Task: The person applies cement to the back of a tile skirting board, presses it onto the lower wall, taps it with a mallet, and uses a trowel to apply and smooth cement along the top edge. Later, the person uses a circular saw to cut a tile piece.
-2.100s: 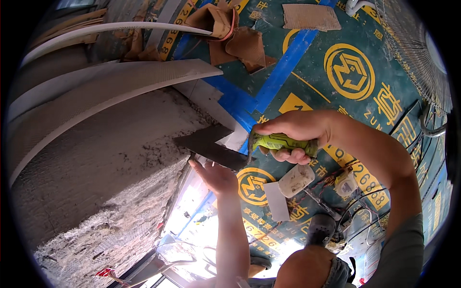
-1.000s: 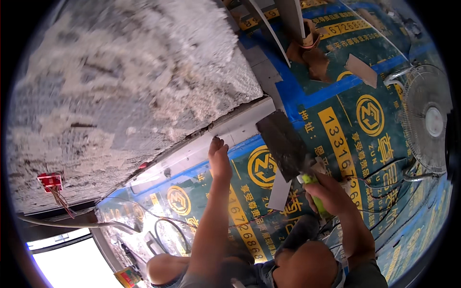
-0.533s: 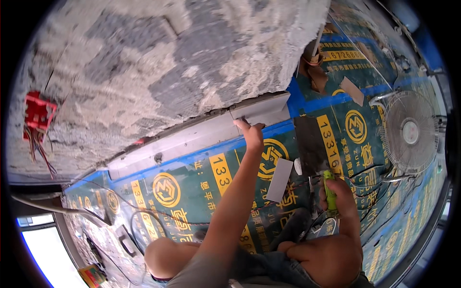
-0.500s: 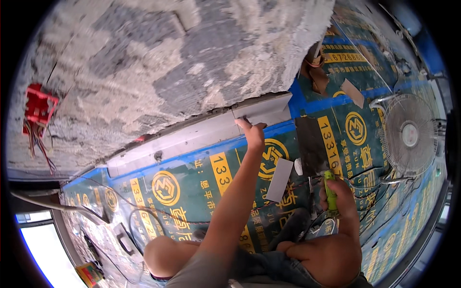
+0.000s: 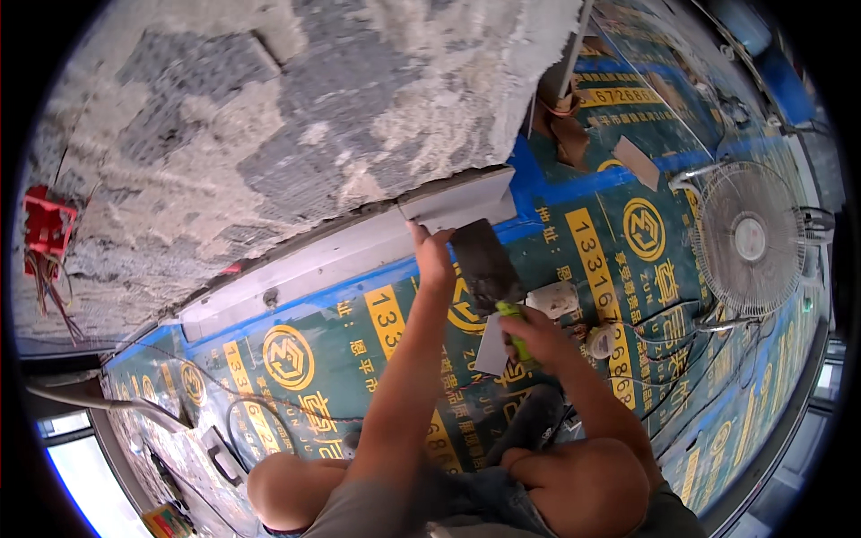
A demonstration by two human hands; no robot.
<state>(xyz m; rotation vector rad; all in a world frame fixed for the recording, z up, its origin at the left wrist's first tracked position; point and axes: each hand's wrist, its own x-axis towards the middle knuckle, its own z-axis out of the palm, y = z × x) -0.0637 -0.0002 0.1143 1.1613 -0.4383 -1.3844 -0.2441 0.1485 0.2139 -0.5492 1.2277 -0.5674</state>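
Rough wall is filling the upper left, its pale, crumbly coating breaking into ribbed grey patches. Green floor sheeting with yellow print is spreading below it, and a round wire-caged fan is standing at the right. Along the wall's foot a smooth, pale strip is running slantwise, rising to the right. Between strip and right knee, the trowel is pointing away from the person and slightly left, its long axis running from the handle at lower right to the blade's far end near the strip. Its flat, dark grey, rectangular blade is looking rougher toward the lime-green handle. The right grip is closing around that handle, forearm angling in from the lower right. The left grip, arm extended, is holding nothing visible, its fingertips reaching the strip near a joint. Beside the handle a flat white piece is lying.
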